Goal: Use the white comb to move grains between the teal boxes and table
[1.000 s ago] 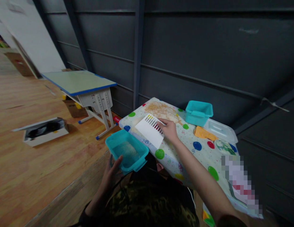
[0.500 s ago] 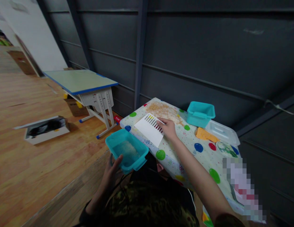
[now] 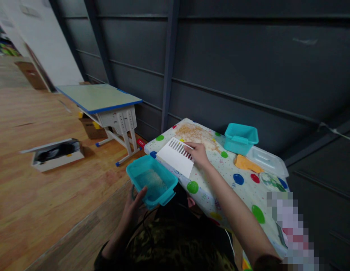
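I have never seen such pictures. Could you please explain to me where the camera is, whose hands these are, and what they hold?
There is no machine: you see a person's own bare hands, through one camera worn on the head, looking forward and down. The left hand holds a turquoise box beside the table, with pale, grainy material inside. The right hand grips a white slotted sheet over the table. On the balloon-patterned table lie scattered grains, a second turquoise box, a clear lid and an orange cloth-like item. A patch at lower right is pixelated; I cannot tell what it hides.
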Demonstrator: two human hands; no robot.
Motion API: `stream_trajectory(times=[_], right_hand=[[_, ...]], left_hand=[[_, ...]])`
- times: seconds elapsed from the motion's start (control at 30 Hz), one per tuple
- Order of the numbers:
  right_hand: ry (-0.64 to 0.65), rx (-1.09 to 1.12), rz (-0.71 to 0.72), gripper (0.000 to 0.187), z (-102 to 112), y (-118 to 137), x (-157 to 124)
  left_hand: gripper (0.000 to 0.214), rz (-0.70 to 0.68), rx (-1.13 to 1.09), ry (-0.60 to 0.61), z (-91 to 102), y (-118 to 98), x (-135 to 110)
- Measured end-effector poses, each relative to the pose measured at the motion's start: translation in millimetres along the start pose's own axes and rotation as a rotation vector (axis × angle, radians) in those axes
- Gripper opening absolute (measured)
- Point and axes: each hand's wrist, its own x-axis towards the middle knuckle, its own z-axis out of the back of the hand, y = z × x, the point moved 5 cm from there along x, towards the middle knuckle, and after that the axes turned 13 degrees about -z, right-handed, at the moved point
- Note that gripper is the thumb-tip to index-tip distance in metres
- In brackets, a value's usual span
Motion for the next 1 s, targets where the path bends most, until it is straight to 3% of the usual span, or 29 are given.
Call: stream_trajectory(times=[0.27,0.43,0.6,0.77,1.0], right_hand=[[-0.039,0.026,-0.024,0.023,3,-1,8],[0.031,0.031,-0.007,0.025,-1,0,5],[-0.016,0.031,-0.001,0.026,0,-2,3],[0.051,0.052,0.013,0.027,-4,0,1],[0.013,0.031,0.035,0.027,-1,3,-6]], left_hand=[[0.11,0.003,-0.003,-0.016,3.6,3,3],[0.11,0.004,-0.069,-0.015,-0.3,-2,0],[0.109,0.002,-0.052,-0.025,-4.8,-8,-5],[0.108,-0.003,-0.008,-0.043,-4.0,-10,-6],[0.105,-0.007,-0.008,-0.025,-7.1,-13,-8]])
